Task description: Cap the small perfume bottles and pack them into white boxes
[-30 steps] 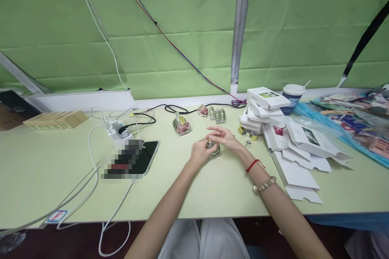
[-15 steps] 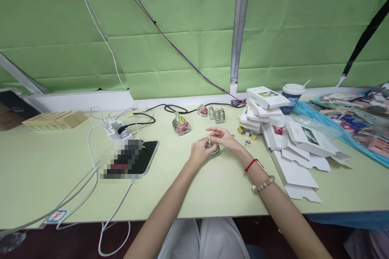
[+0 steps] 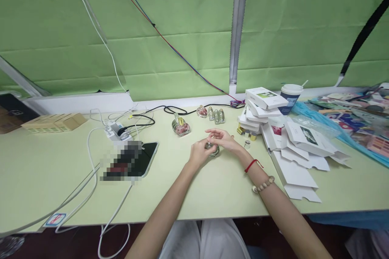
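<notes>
A small clear glass perfume bottle (image 3: pixel 215 152) stands on the table between my hands, its neck partly hidden by fingers. My left hand (image 3: pixel 199 151) is closed around its left side and top. Over the bottle's top, my right hand (image 3: pixel 223 139) pinches near the neck with thumb and finger, its other fingers stretched to the left. Ahead on the left are perfume bottles with pinkish contents (image 3: pixel 181 126). A round pink bottle (image 3: pixel 201 111) and several small clear bottles (image 3: pixel 216 116) stand farther back. A silvery cap ring (image 3: pixel 247 144) lies right of my right hand.
Gold caps (image 3: pixel 253 135) lie beside a stack of white boxes (image 3: pixel 263 101), with flattened boxes (image 3: pixel 299 170) nearer. A paper cup (image 3: pixel 290 99) stands behind. At left are a tablet (image 3: pixel 149 156), a power strip (image 3: pixel 117 130), loose cables and tan boxes (image 3: pixel 54 123).
My hands stay at the perfume bottle with almost the same grip. The view has shifted very slightly.
</notes>
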The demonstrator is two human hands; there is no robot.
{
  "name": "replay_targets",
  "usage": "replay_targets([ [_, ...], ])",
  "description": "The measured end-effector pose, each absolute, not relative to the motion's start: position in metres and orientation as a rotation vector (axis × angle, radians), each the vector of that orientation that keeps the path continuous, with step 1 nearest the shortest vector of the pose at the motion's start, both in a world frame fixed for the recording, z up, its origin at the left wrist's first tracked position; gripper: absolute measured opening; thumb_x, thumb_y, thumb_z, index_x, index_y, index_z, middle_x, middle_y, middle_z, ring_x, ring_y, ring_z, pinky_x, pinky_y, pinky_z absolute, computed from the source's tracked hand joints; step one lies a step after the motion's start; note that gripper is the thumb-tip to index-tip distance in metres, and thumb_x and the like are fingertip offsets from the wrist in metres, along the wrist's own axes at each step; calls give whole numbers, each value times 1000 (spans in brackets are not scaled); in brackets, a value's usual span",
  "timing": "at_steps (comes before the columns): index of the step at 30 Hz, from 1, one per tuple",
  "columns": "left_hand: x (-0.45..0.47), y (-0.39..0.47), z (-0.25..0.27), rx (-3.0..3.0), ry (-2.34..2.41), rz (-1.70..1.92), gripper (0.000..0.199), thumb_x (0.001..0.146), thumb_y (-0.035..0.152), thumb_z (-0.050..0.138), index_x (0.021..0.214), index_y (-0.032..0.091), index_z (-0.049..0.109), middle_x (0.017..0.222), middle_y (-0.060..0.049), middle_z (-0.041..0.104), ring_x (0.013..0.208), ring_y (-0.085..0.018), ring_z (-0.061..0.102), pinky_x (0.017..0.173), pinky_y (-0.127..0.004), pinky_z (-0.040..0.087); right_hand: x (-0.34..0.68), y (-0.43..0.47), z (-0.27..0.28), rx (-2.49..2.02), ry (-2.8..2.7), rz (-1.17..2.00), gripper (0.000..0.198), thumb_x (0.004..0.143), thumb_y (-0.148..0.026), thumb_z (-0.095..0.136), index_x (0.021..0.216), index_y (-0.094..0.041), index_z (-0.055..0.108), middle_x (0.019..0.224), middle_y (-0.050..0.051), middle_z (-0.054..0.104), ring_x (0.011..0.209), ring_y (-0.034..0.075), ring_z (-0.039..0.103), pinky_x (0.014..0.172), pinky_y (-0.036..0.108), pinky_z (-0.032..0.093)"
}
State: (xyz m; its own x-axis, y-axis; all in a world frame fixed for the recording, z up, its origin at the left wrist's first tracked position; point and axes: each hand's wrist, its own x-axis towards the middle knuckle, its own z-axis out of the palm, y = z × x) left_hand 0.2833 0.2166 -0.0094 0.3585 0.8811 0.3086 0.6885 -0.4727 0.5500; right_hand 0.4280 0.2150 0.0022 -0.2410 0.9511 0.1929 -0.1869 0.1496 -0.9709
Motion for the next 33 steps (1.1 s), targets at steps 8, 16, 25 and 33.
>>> replay_targets([
  [8,284,217,-10,2311,1395,855,29,76,36,52,92,18,69,68,-1,66,58,-11,54,60,-21,36,426,214,2,-856,-1383,1215,46,61,-35,76,99,-15,63,73,1,61,61,9,55,56,20,45],
  [16,284,217,-9,2317,1401,844,28,76,35,52,92,19,68,72,-1,67,63,-12,56,61,-21,36,427,216,-1,-854,-1449,1226,44,64,-36,74,102,-16,63,77,1,60,62,8,55,56,20,43],
  [25,284,217,-10,2358,1376,850,31,79,43,48,77,17,64,65,-1,64,56,-10,51,56,-21,33,424,216,4,-796,-1262,1255,45,63,-40,73,100,-17,61,74,0,64,72,11,59,68,24,46],
  [33,284,216,-10,2331,1359,864,29,78,41,49,82,17,66,68,0,65,59,-11,54,58,-21,35,427,216,1,-801,-1290,1334,48,64,-34,74,106,-17,59,73,-1,64,68,10,58,64,22,44],
])
